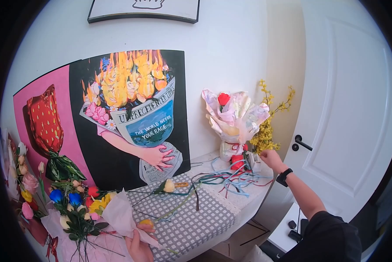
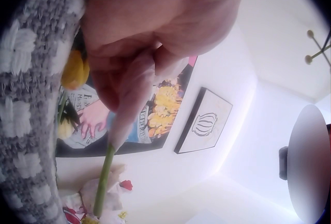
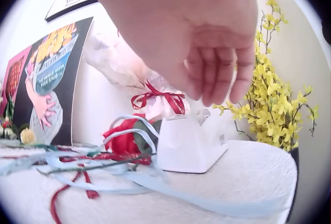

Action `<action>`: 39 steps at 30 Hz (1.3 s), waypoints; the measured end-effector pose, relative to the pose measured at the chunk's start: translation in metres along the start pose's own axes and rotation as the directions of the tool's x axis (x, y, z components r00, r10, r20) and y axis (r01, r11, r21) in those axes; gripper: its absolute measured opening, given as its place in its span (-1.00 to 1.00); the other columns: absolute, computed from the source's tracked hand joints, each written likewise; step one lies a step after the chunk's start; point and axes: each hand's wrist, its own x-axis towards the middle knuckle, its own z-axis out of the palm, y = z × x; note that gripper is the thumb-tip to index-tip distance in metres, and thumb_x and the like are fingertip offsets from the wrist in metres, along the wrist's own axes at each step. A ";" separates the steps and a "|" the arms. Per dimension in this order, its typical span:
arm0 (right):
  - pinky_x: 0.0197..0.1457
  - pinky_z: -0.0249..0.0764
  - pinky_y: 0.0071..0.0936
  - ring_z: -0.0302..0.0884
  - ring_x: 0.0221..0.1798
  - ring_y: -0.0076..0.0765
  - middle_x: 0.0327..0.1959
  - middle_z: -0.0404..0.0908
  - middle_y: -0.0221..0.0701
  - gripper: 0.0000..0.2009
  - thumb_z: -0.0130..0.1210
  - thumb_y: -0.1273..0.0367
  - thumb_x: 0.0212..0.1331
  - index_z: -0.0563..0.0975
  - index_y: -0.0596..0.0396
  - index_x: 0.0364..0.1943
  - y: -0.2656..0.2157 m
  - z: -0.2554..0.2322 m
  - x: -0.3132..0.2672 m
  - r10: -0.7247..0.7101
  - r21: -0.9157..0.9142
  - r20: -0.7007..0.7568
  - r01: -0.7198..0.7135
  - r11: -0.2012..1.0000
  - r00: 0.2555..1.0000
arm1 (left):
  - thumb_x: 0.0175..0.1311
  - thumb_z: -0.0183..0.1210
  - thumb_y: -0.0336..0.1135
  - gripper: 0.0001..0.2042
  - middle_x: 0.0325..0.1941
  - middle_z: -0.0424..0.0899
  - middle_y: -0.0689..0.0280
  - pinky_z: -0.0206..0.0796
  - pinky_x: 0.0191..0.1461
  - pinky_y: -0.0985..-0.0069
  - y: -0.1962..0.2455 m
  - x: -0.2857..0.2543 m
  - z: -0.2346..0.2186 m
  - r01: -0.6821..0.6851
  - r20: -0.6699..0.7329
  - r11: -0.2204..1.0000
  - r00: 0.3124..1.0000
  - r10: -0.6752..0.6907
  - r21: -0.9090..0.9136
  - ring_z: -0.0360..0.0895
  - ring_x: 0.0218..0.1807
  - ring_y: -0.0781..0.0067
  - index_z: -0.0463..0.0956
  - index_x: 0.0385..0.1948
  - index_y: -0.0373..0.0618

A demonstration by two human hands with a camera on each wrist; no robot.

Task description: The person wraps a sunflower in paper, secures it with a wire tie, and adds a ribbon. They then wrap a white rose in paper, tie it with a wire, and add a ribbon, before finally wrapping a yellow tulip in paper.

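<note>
My left hand [image 1: 139, 246] grips pale tissue paper [image 1: 119, 214] gathered around a flower's stem. In the left wrist view the twisted paper [image 2: 132, 97] runs between thumb and fingers, and a green stem [image 2: 104, 180] sticks out of its end. A yellow tulip [image 2: 76, 70] lies just beside the fingers. My right hand [image 1: 272, 160] is at the table's far right end, its fingers loosely bent downward just above a small white box-like holder [image 3: 189, 144] with slanted sides. No thing shows between these fingers; the thumb is hidden. Beside the holder lies a red rose [image 3: 124, 136].
Blue and red ribbons [image 1: 222, 177] tangle across the table [image 1: 231, 205]. A wrapped bouquet [image 1: 235, 115] with a red bow and yellow branches [image 1: 266, 131] stand behind the right hand. Loose flowers [image 1: 76, 203] lie at left. Paintings [image 1: 130, 118] lean on the wall; a door [image 1: 349, 87] is at right.
</note>
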 end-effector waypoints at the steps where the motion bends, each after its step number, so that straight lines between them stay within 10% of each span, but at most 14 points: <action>1: -0.26 0.55 -0.26 0.64 -0.38 -0.12 -0.41 0.70 -0.14 -0.77 0.23 0.29 0.20 0.71 0.21 -0.33 0.003 0.000 0.002 0.095 -0.021 -0.033 -0.096 0.995 0.995 | 0.61 -0.07 -0.24 -0.73 -0.13 0.66 0.09 0.59 -0.36 0.43 -0.001 0.000 -0.001 0.000 0.001 1.000 1.000 0.000 0.001 0.69 -0.22 0.32 0.36 0.09 -0.26; 8: -0.56 0.29 -0.53 0.34 -0.57 -0.58 -0.59 0.44 -0.54 -0.71 0.25 0.14 0.21 0.70 0.11 -0.37 0.000 -0.010 0.002 0.483 0.247 0.341 -0.573 0.782 0.807 | 0.61 -0.07 -0.26 -0.72 -0.13 0.66 0.07 0.57 -0.37 0.42 0.000 0.000 0.003 0.006 -0.005 1.000 1.000 -0.006 -0.012 0.68 -0.21 0.29 0.34 0.14 -0.25; 24: -0.55 0.13 -0.58 0.18 -0.59 -0.65 -0.60 0.31 -0.64 -0.74 0.39 0.25 0.19 0.50 -0.05 -0.49 0.013 0.003 0.009 0.497 0.473 0.457 -0.675 0.567 0.738 | 0.61 -0.08 -0.25 -0.71 -0.13 0.67 0.07 0.57 -0.36 0.42 -0.001 0.000 0.002 -0.017 -0.008 1.000 1.000 0.017 -0.017 0.67 -0.22 0.31 0.34 0.14 -0.27; 39: -0.44 0.19 -0.53 0.28 -0.56 -0.63 -0.58 0.37 -0.67 -0.77 0.22 0.35 0.38 0.47 -0.10 -0.46 0.046 0.013 0.031 0.282 0.605 0.751 -0.793 0.069 0.597 | 0.56 0.00 -0.20 -0.65 -0.04 0.69 0.04 0.54 -0.15 0.37 -0.003 0.001 -0.010 0.030 -0.010 0.999 0.999 -0.031 -0.014 0.67 -0.12 0.25 0.40 0.14 -0.32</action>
